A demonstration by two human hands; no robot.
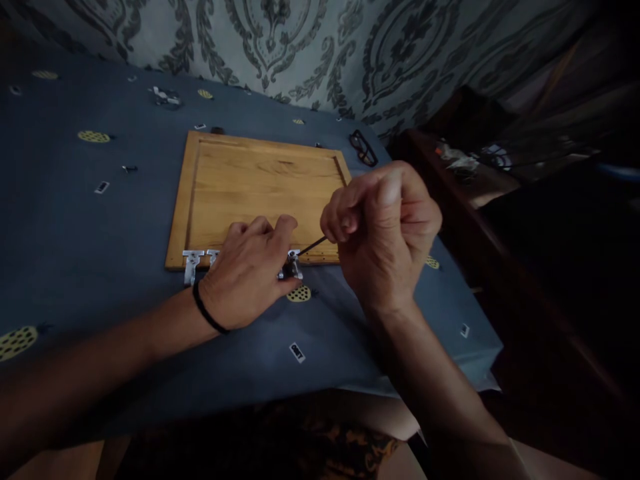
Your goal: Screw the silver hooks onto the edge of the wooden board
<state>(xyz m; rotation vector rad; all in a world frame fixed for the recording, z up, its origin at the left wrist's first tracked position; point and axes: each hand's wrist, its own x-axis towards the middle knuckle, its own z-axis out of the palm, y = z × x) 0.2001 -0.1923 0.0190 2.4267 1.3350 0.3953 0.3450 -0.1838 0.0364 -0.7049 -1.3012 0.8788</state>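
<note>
Head view, single frame.

- We are looking down at a light-brown rectangular wooden door panel [260, 193] lying flat on a blue cloth with yellow dotted patches [75, 233].
- Our left hand [247, 270] is lying palm down across the panel's near edge. The fingers are loosely bent and gripping nothing we can see. The thumb is pressing just beside a small silver metal hinge [291, 265] that sits on that edge.
- Our right hand [383, 233] is closing into a tight fist around a slim dark-shafted driver tool [313, 246]. The handle is hidden inside the fist, and the tip is slanting down to touch the hinge.
- A second silver T-shaped hinge [193, 263] is resting on the same edge, left of the hand.
- Black-framed glasses [363, 148] are lying beyond the panel's far right corner.

Judgement: the step in hand looks like working a fastener at the hinge. We cannot tell whether it is being tightened or loosened. The next move calls for holding the tip seated and the shaft steady while the thumb pins the hinge against slipping.
</note>
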